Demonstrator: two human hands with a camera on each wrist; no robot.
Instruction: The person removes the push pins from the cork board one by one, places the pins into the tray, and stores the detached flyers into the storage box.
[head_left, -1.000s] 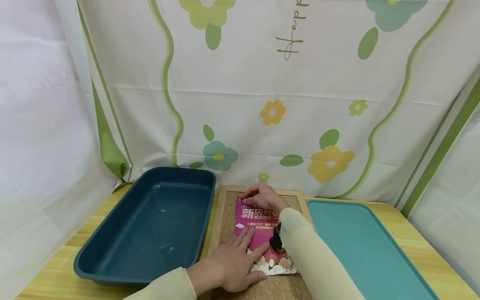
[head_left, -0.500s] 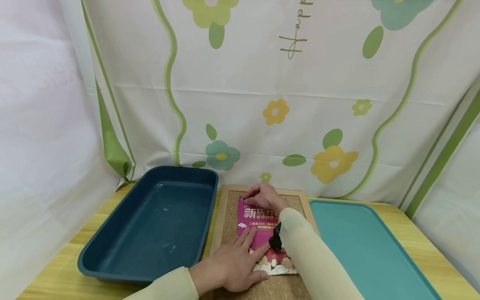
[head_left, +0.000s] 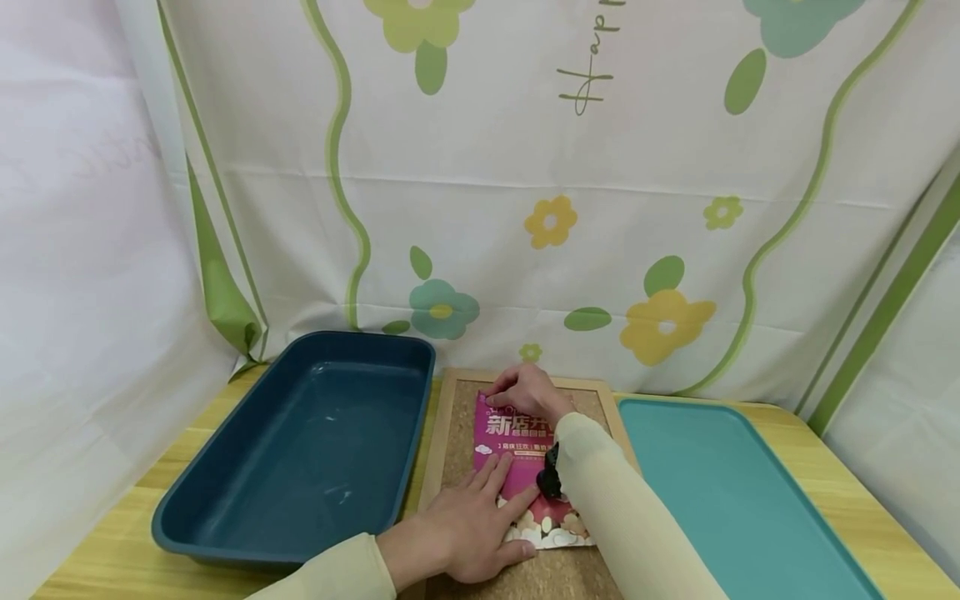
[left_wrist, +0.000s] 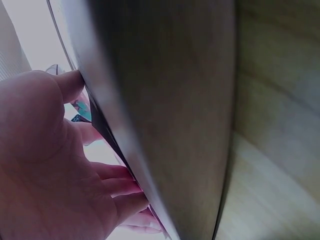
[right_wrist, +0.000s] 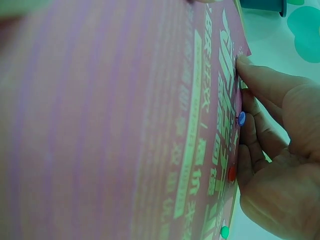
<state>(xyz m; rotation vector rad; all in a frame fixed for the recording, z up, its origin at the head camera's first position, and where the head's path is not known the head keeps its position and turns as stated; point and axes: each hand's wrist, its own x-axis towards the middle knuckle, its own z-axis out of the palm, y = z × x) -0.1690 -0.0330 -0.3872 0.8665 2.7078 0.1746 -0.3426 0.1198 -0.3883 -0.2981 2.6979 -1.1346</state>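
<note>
Left hand: (head_left: 472,529) palm down on the board's left part, fingers spread over the poster's lower left, thumb by its bottom edge.
Right hand: (head_left: 528,393) at the board's far end; fingers bent, thumb at the poster's upper left corner. Whether a pin or the paper is pinched between them cannot be told.
Poster: (head_left: 527,472) magenta, pale Chinese lettering, white and cream rounded shapes along the bottom; upon the board, beneath both hands.
Pins: three, in a row along the poster's upper edge at the board's far end. Blue pin (right_wrist: 242,118) just beside the right fingers; red pin (right_wrist: 232,174) further right; green pin (right_wrist: 225,232) rightmost.
Wrist device: (head_left: 550,475) black, on the right wrist, above the board.
Sleeves: (head_left: 622,500) pale yellow, a pair; the right one crosses the board's right edge.
Board: (head_left: 459,437) cork, light wooden frame.
Basin: (head_left: 315,450) dark blue, deep, rounded corners; left of the board.
Tray: (head_left: 738,483) teal, shallow; right of the board.
Table: (head_left: 840,492) yellowish wood grain; under the board.
Cloth: (head_left: 465,133) white, flowers, leaves, wavy green lines, sideways lettering; behind the board.
</note>
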